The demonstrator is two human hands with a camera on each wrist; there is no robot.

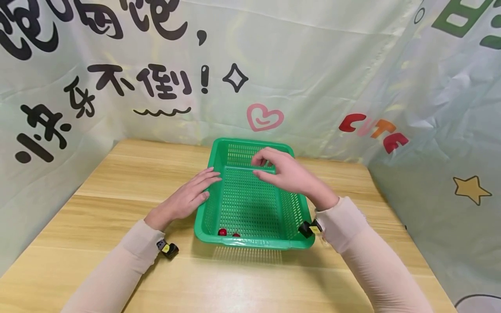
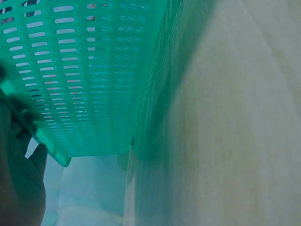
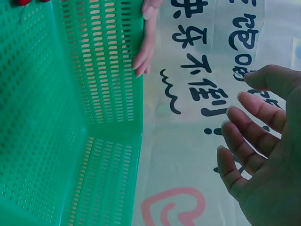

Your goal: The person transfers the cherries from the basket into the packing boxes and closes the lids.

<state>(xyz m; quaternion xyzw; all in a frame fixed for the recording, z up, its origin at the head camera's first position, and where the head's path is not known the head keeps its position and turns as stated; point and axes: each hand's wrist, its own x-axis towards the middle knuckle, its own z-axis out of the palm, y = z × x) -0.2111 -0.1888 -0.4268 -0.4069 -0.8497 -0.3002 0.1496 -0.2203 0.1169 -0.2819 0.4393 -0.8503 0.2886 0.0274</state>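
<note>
Left hand [image 1: 185, 198]: we note straight fingers, flat against the left rim of the basket [image 1: 250, 243], centre frame, holding nothing. Right hand [image 1: 285, 174]: fingers loosely spread, empty, over the basket's far end. Two red balls [image 1: 222, 232] lie inside at the near wall. Basket rests on the table [image 1: 117, 182].

One green basket [image 1: 250, 204] on table [image 1: 117, 174]. Two red balls [image 1: 222, 232] inside, near basket's front left corner. Two hands: left [image 1: 188, 198], right [image 1: 285, 174].
</note>
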